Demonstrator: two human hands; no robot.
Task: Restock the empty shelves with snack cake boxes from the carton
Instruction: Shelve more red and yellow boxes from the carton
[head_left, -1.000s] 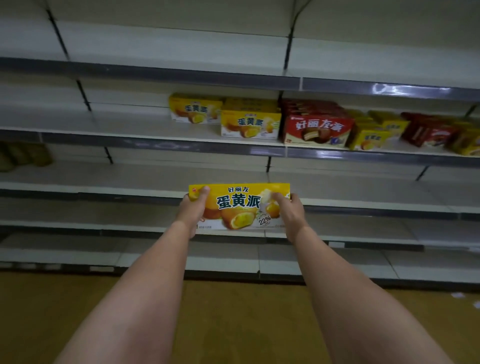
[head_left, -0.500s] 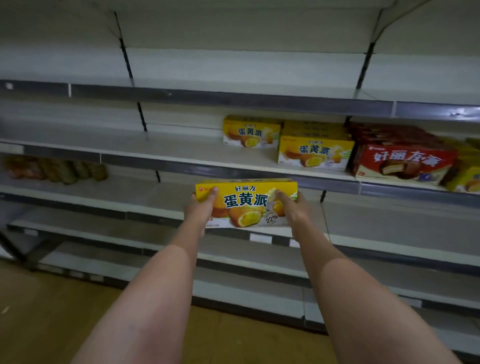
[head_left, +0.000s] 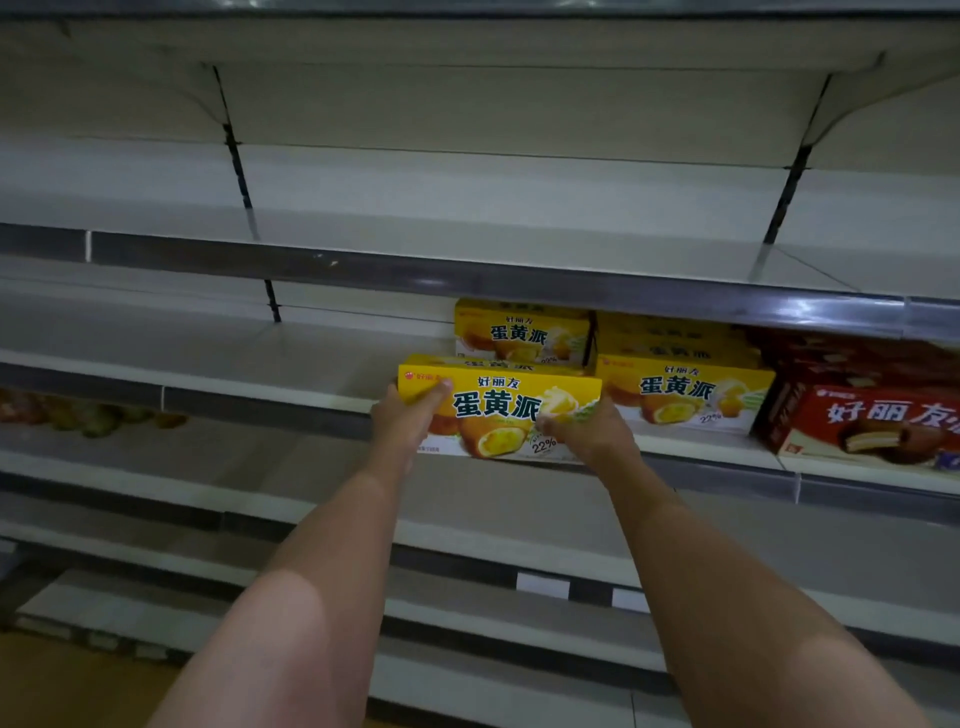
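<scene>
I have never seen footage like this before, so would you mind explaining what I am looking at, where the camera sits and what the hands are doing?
There is no machine here: a person wears one wide-angle camera on the head, so you look down their two bare arms at store shelving. The left hand and right hand grip the ends of a yellow snack cake box, holding it at the front edge of a shelf. On that shelf, behind and to the right, sit more yellow boxes, then red boxes. The shelf above holds nothing visible.
</scene>
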